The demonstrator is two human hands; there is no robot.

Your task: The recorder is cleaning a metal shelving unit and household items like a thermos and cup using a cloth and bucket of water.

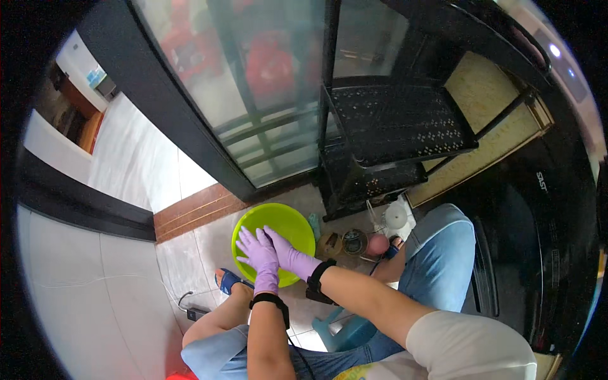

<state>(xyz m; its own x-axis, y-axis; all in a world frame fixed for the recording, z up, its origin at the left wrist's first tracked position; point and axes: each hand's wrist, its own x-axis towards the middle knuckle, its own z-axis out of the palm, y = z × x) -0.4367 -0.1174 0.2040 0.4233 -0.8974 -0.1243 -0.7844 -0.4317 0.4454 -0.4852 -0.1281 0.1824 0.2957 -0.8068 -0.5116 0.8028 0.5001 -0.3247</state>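
Observation:
Both my hands wear lilac rubber gloves and meet over a lime-green plastic basin [299,225] on the tiled floor. My left hand [259,254] has its fingers spread and lies against my right hand [286,251]. The right hand reaches in from the right, its fingers partly hidden by the left. A small dark patch shows between the two gloves; I cannot tell what it is. The basin's visible inside is plain green. Black bands [320,275] circle both wrists.
Right of the basin stand jars [355,242], a pink round object [377,244] and a white round-topped container [395,216]. A teal cloth [314,226] lies by the rim. Behind rises a black shelf rack [399,118]. A small black box [195,313] with a cable sits left.

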